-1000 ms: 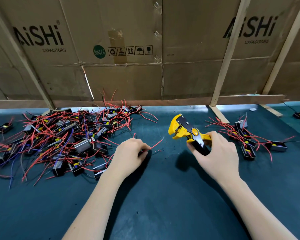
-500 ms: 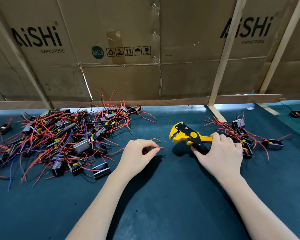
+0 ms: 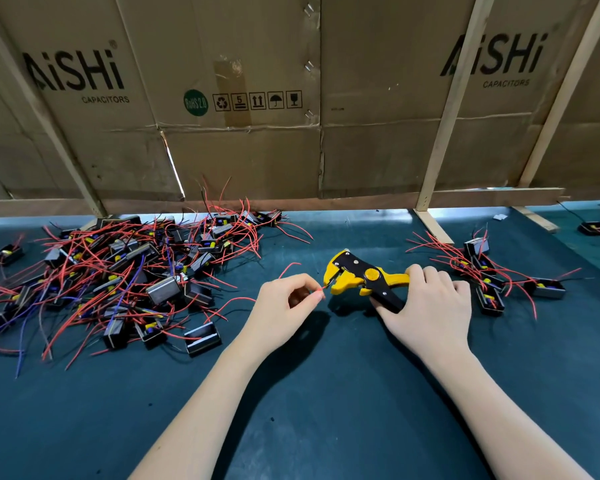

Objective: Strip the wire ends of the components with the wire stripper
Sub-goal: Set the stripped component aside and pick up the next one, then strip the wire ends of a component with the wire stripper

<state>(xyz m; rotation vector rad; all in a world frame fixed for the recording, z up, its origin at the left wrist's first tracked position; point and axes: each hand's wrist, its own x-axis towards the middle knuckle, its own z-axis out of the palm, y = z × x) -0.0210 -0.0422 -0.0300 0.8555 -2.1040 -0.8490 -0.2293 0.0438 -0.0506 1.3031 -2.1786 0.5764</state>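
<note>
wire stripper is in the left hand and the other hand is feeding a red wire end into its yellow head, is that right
Not quite. The head view shows the wire stripper in the right hand. The left hand pinches the red wire and feeds its end into the yellow head.

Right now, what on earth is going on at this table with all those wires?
A person is stripping wire ends. The left hand pinches a red wire and feeds its tip toward the jaws of a yellow-and-black wire stripper, which the right hand grips by the handles. A big pile of components lies to the left on the green mat, a smaller pile to the right.
</note>
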